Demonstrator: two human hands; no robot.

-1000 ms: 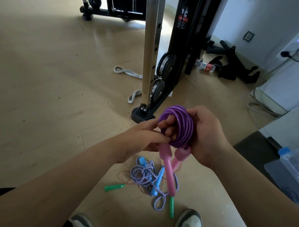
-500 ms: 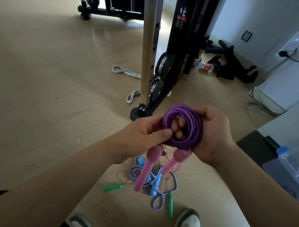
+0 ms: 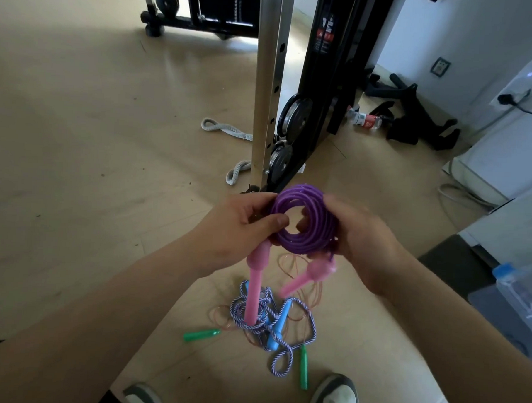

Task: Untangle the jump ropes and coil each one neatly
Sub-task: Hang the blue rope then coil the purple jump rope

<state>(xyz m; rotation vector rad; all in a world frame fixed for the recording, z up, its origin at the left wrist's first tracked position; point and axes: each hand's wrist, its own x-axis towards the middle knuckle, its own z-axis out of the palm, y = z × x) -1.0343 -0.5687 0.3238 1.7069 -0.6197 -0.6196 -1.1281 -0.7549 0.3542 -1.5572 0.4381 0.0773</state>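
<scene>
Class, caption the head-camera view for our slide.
The left hand and right hand hold a coiled purple rope above tangled ropes.

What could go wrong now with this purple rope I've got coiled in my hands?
The purple coil shows no tie and is held only by the left hand and right hand; easing the grip may let loops spring apart. The pink handles dangle over the tangled ropes on the floor, so putting it down there could snag it.
</scene>
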